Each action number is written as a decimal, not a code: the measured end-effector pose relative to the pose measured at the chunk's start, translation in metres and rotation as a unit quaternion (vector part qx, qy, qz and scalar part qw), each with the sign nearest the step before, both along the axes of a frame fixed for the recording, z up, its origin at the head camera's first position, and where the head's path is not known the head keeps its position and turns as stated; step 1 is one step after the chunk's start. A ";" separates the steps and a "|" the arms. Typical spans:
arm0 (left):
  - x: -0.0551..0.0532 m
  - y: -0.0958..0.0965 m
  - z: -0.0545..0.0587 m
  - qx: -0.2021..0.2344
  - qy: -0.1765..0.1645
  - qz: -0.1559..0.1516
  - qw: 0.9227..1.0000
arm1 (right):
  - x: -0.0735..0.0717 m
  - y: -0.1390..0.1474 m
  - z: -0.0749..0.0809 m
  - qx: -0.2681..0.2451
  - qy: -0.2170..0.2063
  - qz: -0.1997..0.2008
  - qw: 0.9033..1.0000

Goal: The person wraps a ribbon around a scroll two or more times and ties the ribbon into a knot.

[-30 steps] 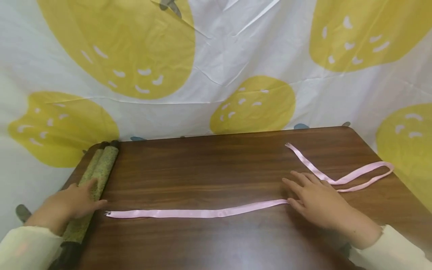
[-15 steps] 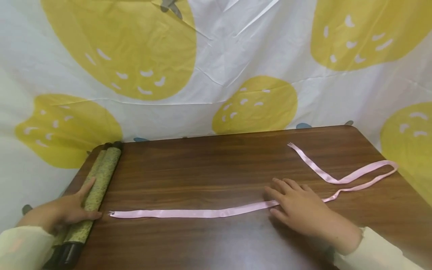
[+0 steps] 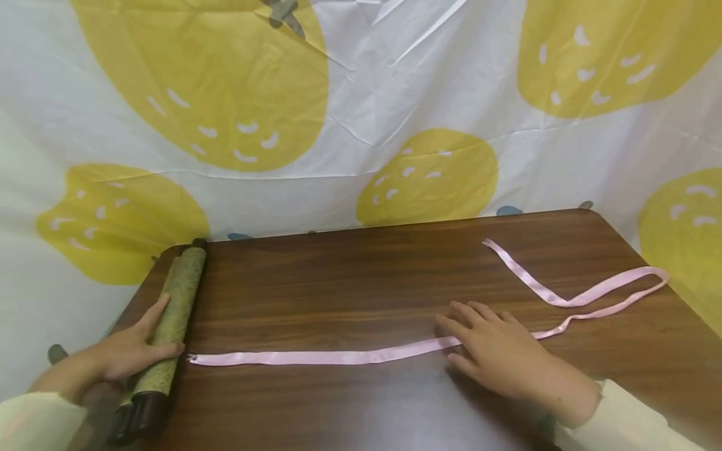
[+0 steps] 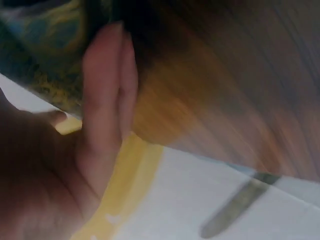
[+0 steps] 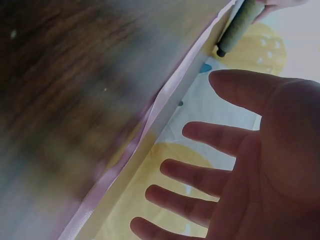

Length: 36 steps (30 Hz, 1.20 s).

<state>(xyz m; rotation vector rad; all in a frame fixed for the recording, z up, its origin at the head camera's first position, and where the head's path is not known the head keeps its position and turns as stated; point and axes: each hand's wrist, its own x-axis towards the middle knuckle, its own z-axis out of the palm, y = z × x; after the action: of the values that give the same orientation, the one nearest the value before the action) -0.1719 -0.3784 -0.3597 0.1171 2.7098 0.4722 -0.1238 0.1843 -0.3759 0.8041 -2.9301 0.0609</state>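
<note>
My left hand [image 3: 121,354] grips a double-rolled scroll [image 3: 182,291] at the left side of the table, thumb across its top and fingers along its outer side. Yellow-green patterned covering wraps the scroll, and its end knobs are black. In the left wrist view the fingers [image 4: 107,95] press against the patterned roll [image 4: 45,45]. A long pink satin ribbon [image 3: 316,357] lies across the table, its frayed left end close to the scroll. Over the ribbon's middle, my right hand [image 3: 504,354] is spread palm down; the right wrist view shows its fingers [image 5: 200,175] loose and apart, holding nothing.
The dark brown wooden table [image 3: 338,275] reaches back to a white curtain [image 3: 271,200] printed with yellow lemons. Toward the right edge the ribbon doubles back in a loop, and its other frayed end points to the rear.
The left hand has taken hold of the scroll and turned it so one roll mostly covers the other, shifting it slightly right. The right hand has slid left along the ribbon.
</note>
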 end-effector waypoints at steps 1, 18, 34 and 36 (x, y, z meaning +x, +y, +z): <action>0.001 0.003 0.002 0.001 0.001 0.005 1.000 | 0.000 0.000 0.000 0.001 -0.001 0.000 1.000; 0.030 0.124 0.018 -0.004 0.073 -0.041 0.996 | 0.001 -0.006 -0.003 -0.005 -0.010 0.011 1.000; 0.051 0.224 0.015 -0.009 0.100 -0.089 0.991 | -0.004 -0.030 0.003 -0.077 0.014 0.039 0.996; 0.054 0.234 0.014 -0.002 0.096 -0.098 0.991 | -0.006 -0.031 0.003 -0.080 0.009 0.038 0.996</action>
<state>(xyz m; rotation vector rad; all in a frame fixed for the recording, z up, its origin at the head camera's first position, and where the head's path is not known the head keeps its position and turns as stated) -0.1176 -0.1442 -0.3459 0.4447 2.8463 0.4156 -0.1296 0.1533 -0.3730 0.8850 -2.8318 0.2899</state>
